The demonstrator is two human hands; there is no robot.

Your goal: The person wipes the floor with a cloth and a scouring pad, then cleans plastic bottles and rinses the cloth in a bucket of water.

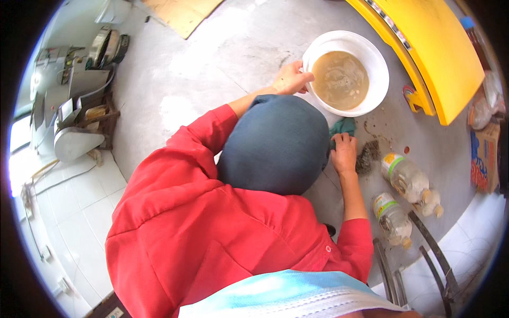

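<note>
My left hand (292, 78) grips the near-left rim of a round white bucket (379, 71), its fingers bent round the edge. Murky brown water (339, 79) with pale foam stands in the bucket. To the right, my right hand (344, 153) is low at the floor, fingers curled on a bunched green cloth (343, 127). The cloth lies close to the bucket's near side, partly hidden under my fingers. Beside that hand sits a grey, shaggy clump (368, 157). A dark blue-grey rounded shape, apparently my cloth-covered knee (275, 146), fills the space between my arms.
Plastic bottles (405, 177) lie on the right, near dark metal bars (432, 246). A yellow machine or cabinet (445, 47) stands at the far right, a printed carton (483, 159) beyond it. Wet dirt marks the grey floor (175, 79). Equipment (79, 138) lines the left; cardboard (183, 13) lies far off.
</note>
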